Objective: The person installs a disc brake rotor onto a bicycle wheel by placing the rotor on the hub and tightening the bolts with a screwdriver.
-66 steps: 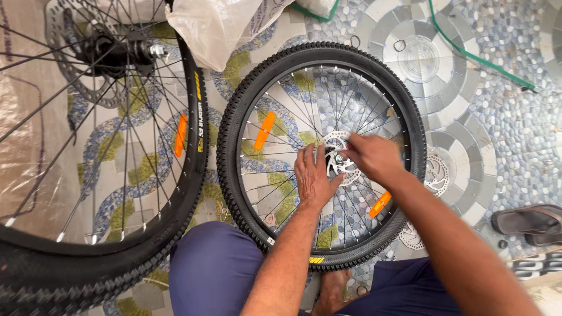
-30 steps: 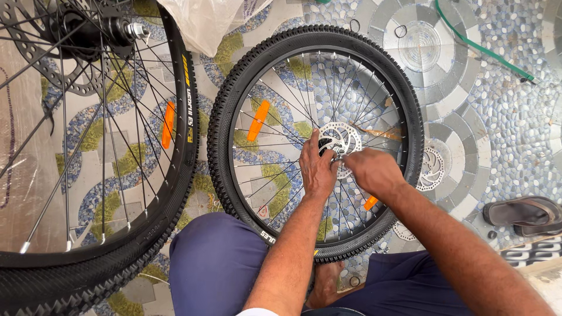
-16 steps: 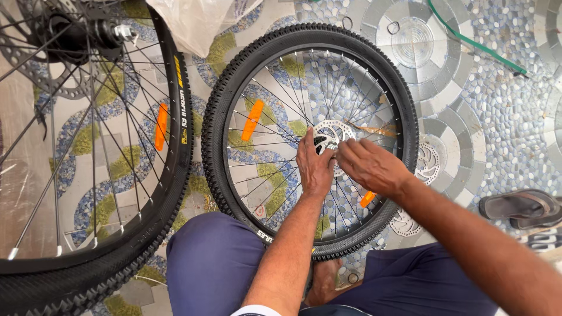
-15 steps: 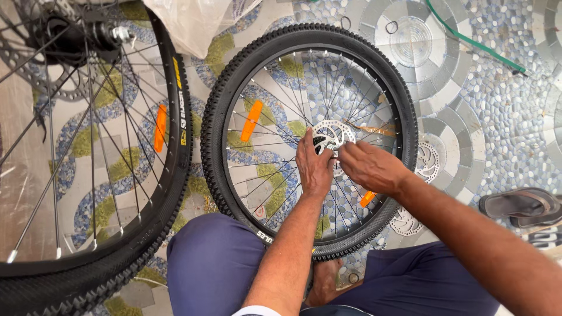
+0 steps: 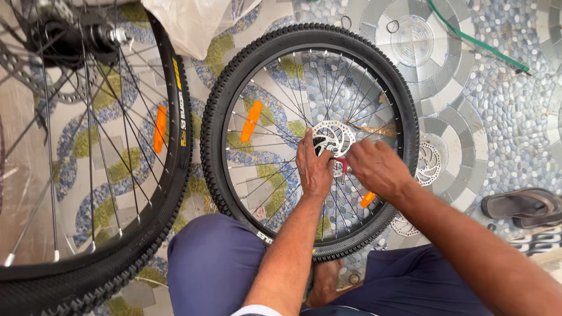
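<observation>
A bicycle wheel (image 5: 218, 117) with a black knobby tyre, orange reflectors and a silver brake disc (image 5: 332, 137) at its hub lies flat on the patterned floor in front of me. My left hand (image 5: 313, 167) rests on the hub beside the disc, fingers pressed against it. Just right of the hub, my right hand (image 5: 377, 168) is closed around a small red-handled tool (image 5: 342, 167), whose tip meets the disc. Both forearms reach over the near rim from my lap.
A second, larger wheel (image 5: 175, 193) stands at the left, its hub at the top left. A clear plastic bag (image 5: 193, 23) lies at the top. Two loose brake discs (image 5: 428, 164) rest right of the wheel, a sandal (image 5: 524, 206) further right, a green hose (image 5: 468, 40) beyond.
My right hand has dropped from above the hub to its right side and closed on the red tool. The left hand stays at the hub. The view has shifted slightly.
</observation>
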